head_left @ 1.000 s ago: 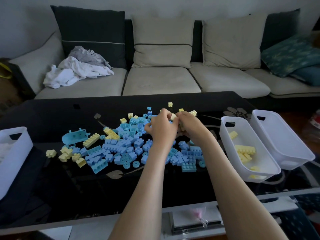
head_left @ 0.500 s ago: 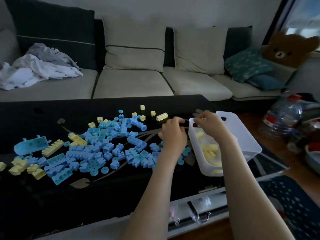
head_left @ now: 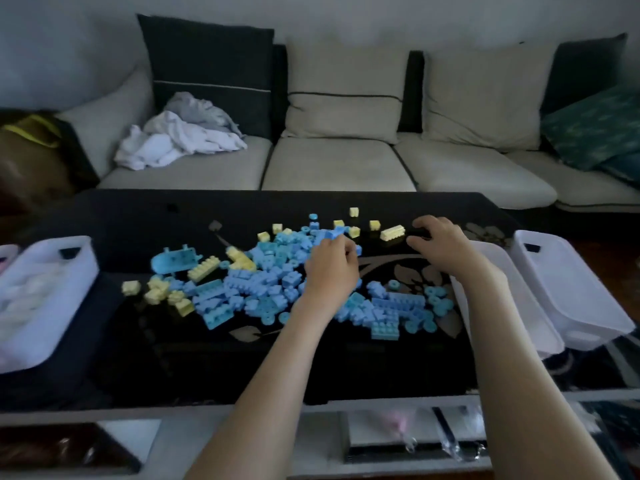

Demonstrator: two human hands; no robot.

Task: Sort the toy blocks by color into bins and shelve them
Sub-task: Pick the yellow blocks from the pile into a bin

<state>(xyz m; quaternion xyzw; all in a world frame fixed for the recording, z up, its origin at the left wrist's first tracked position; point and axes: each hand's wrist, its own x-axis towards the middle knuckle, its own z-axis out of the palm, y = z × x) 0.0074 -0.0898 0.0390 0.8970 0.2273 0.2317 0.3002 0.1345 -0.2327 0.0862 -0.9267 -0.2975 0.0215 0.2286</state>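
Observation:
A heap of blue blocks covers the middle of the black glass table. Yellow blocks lie in a small cluster at the heap's left and scattered along its far edge. My left hand rests on the heap's far side with its fingers curled; what lies under them is hidden. My right hand hovers just right of a long yellow block, fingers loosely bent and holding nothing. A white bin stands right of my right forearm, which hides its contents.
A second white bin stands beside the first at the table's right end. Another white bin with pale, blurred contents sits at the left end. Behind the table runs a sofa with cushions and a pile of clothes.
My right hand has left the right bin and swung back to the far yellow blocks. My left hand has moved up onto the blue heap. The view has turned back left.

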